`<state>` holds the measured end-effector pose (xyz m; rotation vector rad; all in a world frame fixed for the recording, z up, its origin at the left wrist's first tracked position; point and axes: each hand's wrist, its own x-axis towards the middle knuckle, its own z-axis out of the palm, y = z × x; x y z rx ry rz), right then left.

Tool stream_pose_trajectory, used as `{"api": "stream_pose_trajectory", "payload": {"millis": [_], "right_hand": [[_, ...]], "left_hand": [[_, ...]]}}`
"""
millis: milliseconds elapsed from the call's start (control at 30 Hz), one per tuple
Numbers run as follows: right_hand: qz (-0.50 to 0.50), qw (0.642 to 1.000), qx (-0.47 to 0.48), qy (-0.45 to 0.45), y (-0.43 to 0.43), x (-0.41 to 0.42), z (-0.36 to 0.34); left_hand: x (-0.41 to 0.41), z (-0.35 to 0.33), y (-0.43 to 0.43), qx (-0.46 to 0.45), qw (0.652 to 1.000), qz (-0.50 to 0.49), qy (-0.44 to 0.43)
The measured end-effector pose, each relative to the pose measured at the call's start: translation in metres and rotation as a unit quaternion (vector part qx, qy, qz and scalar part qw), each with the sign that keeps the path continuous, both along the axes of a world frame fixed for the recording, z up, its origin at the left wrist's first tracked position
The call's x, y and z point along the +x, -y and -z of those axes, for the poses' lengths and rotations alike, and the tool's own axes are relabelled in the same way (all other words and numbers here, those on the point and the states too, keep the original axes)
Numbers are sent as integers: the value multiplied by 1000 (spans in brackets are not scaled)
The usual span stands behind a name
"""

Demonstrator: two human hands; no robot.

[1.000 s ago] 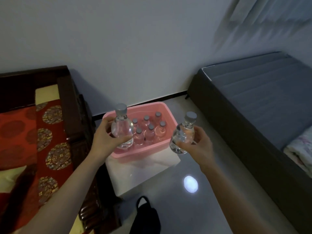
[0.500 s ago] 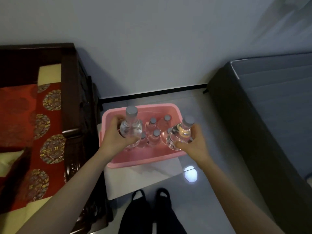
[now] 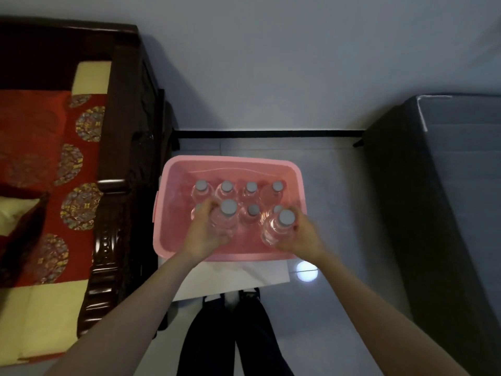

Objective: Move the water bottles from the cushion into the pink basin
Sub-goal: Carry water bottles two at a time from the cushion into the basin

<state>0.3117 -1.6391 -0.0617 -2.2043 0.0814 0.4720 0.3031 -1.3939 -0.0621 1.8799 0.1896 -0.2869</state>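
Both hands are working over the pink basin [image 3: 294, 172] at once, each carrying one bottle. The left hand [image 3: 202, 237] is wrapping its fingers round the belly of a clear bottle [image 3: 226, 219], and the right hand [image 3: 303, 237] is clasping a second bottle [image 3: 279, 229] the same way, from the near side. Gripping low on the body is leaving the grey caps free and, by my reading, is keeping each bottle steady for a straight descent into the near part of the basin. Both carried bottles are standing close to upright, long axis vertical, caps pointing up towards the camera; the right one is leaning very slightly towards the person. Whether their bases are touching the basin floor yet, I cannot tell. Behind them the standing bottles [image 3: 250, 191] are lining up in rows, caps up, packed side by side against the far wall, which is why the newcomers are heading for the free strip nearest the person. The basin itself is sitting on a white box [image 3: 244, 275] on the floor, just beside the dark wooden frame of the seat with the red cushion [image 3: 35, 137], and no bottles are showing on the visible part of that cushion.
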Motion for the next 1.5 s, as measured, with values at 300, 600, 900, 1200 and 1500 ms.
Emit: {"api": "stream_pose_trajectory", "payload": {"millis": [300, 600, 900, 1200, 1500], "right_hand": [[-147, 985, -81, -40, -12, 22, 49], [-269, 936, -217, -65, -24, 39, 79], [-256, 949, -153, -97, -25, 38, 90], [-285, 930, -224, -52, -27, 34, 91], [-305, 928, -207, 46, -21, 32, 79]], "left_hand": [[11, 45, 12, 98, 992, 75, -1], [2, 67, 7, 203, 969, 135, 27], [14, 71, 13, 197, 965, 172, -18], [37, 72, 19, 213, 950, 224, -31], [26, 67, 22, 226, 926, 302, -2]]}}
